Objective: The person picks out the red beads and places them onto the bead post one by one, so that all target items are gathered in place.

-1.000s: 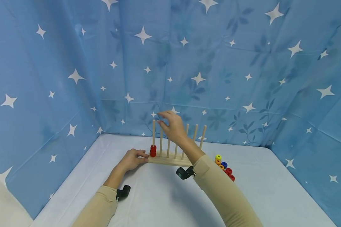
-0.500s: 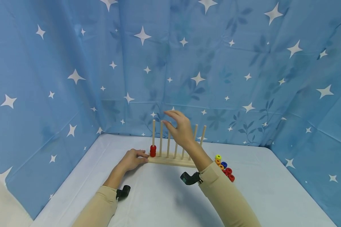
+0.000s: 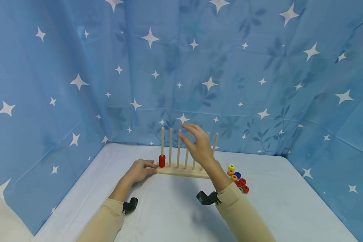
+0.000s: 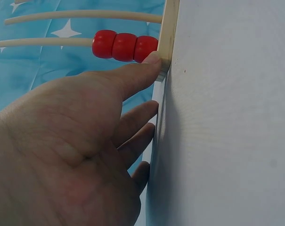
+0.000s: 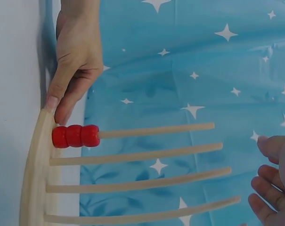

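Note:
A wooden peg stand (image 3: 183, 171) with several upright pegs sits on the table in the head view. Three red beads (image 5: 75, 136) are stacked at the bottom of its leftmost peg. My left hand (image 3: 139, 170) grips the left end of the stand's base; thumb and index finger pinch that corner in the right wrist view. In the left wrist view the other fingers of my left hand (image 4: 81, 122) reach down toward the tabletop. My right hand (image 3: 199, 144) is raised in front of the right-hand pegs, fingers apart, holding nothing. It hides parts of those pegs.
Loose beads lie on the white table (image 3: 278, 198) right of the stand: a yellow bead (image 3: 231, 167), a blue bead (image 3: 237, 175), orange and red ones, and a partly hidden green one. A blue star-patterned curtain (image 3: 181, 60) hangs behind and at both sides.
My right hand has moved right and slightly down, away from the leftmost peg with the red beads. The left hand stays on the stand's end. A green bead has come into sight beside my right sleeve.

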Tool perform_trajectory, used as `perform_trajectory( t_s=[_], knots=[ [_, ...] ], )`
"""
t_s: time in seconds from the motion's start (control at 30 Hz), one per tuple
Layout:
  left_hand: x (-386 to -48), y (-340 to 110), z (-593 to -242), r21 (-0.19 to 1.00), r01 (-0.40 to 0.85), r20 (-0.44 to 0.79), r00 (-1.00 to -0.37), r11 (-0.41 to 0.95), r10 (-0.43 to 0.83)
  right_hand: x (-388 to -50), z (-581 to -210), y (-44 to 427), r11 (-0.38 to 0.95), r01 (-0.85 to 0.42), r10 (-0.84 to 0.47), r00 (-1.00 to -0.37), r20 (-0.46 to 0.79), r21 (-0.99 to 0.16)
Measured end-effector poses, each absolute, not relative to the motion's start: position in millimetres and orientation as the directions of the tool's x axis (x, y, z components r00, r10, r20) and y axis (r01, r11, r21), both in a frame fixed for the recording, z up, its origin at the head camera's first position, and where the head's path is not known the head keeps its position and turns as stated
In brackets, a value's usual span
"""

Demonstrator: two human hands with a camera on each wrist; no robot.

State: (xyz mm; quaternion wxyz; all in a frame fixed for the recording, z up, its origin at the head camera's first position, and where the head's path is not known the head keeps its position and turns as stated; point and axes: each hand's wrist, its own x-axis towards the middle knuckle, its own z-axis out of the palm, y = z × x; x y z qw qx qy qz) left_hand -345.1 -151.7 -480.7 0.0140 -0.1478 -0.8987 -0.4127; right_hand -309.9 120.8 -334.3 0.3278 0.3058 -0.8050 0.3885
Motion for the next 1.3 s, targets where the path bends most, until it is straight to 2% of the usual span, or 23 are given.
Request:
perform_trajectory(
  t_s=[0.27,0.67,0.97,1.3],
  knots=[
    [-345.3,-151.7,-481.6,0.731,0.316,0.182,-0.945,0.605,0.273,-304.7,-344.5,134.1,0.527,-0.734,-0.201,-0.598,0.776,-0.429],
    [-346.1,-151.1,-482.2,0.732,0.310,0.186,-0.948,0.607,0.260,-294.6,-357.2,153.2,0.522,-0.722,-0.141,-0.599,0.789,-0.455],
    [-343.2,-151.3,-480.6,0.741,0.291,0.171,-0.953,0.606,0.249,-289.9,-369.6,167.9,0.530,-0.734,-0.133,-0.567,0.813,-0.425],
    [-343.3,-149.9,-479.9,0.739,0.288,0.161,-0.953,0.609,0.255,-288.4,-369.3,184.2,0.534,-0.730,-0.119,-0.566,0.816,-0.428]
  ],
)
